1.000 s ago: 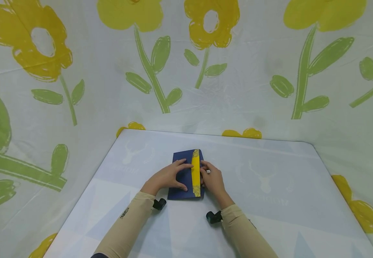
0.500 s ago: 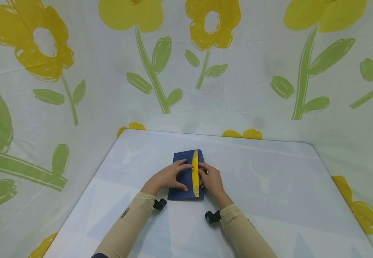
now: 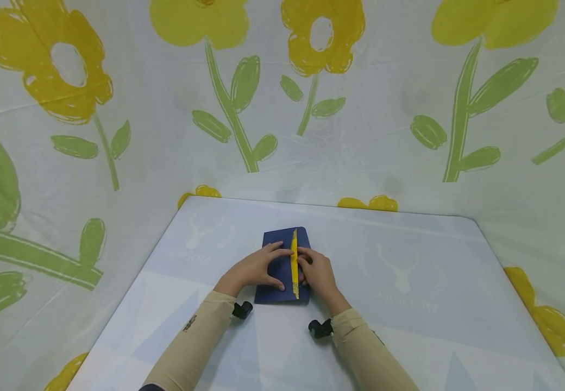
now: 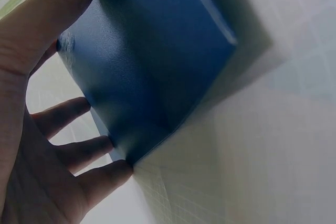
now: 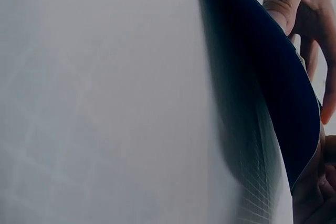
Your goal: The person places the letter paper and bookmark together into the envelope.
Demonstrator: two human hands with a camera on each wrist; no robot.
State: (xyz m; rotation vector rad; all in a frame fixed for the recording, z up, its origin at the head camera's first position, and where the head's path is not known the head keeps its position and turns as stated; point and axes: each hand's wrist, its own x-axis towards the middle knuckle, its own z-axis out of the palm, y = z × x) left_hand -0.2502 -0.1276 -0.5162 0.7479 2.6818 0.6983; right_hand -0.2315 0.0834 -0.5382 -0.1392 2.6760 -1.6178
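A dark blue envelope [image 3: 281, 267] lies on the table, its opening side facing right. From that opening a yellow card [image 3: 295, 271] with gold patterned ends shows as a thin strip. My left hand [image 3: 253, 266] rests spread on the envelope, thumb and forefinger apart. In the left wrist view, several fingertips touch one edge of the blue envelope [image 4: 152, 51]. Curled fingers of my right hand [image 3: 319, 271] pinch at the right side of the card, over the flap. The right wrist view has the bowed blue flap [image 5: 283, 87]; most of the right hand is out of frame there.
The pale table [image 3: 409, 336] carries faint deer and triangle prints. Behind and beside it hangs a white cloth [image 3: 370, 152] with yellow flowers and green leaves. A small black camera [image 3: 320, 328] is strapped at the right wrist, another camera [image 3: 242, 310] at the left.
My right hand has shifted slightly left, and the visible yellow strip of the card has grown narrower at the envelope's opening. The left hand and the envelope have stayed in place.
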